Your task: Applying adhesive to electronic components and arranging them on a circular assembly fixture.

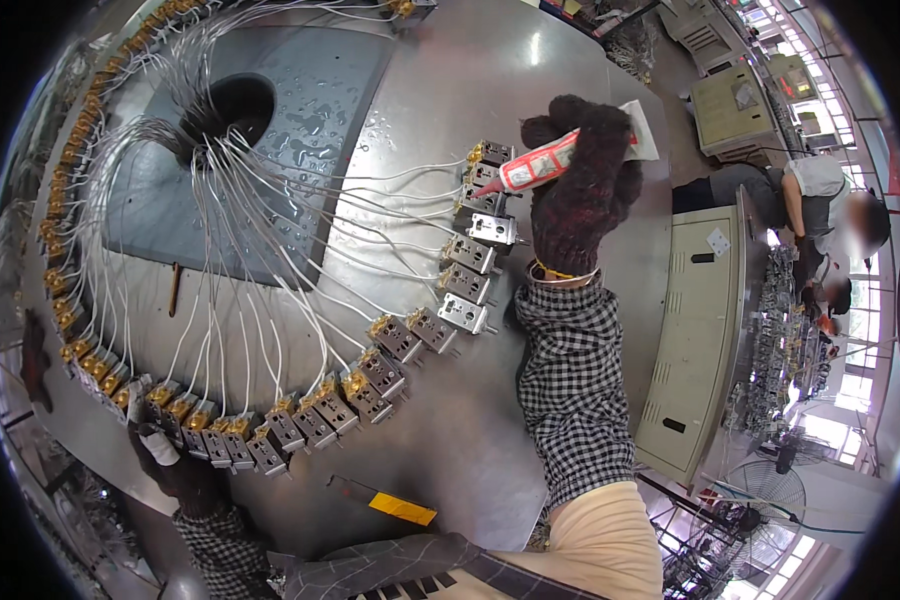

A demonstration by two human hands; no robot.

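My right hand (582, 180), in a dark knit glove, is shut on a white and red squeeze tube (560, 158). Its red nozzle tip touches one of the small grey metal blocks with brass fittings (470, 255) at the upper end of a curved row. White wires (270, 230) run from each block back to a dark round hole (235, 105) in the metal table (490, 90). My left hand (175, 460), also gloved, rests on the table's lower left rim, touching the blocks at the row's lower end (230, 440).
More brass-tipped blocks line the table's left rim (65, 250). A yellow label (402, 508) lies near the front edge. A beige cabinet (700, 340) stands to the right; beyond it another person (820, 215) works at a rack. A floor fan (760, 500) stands lower right.
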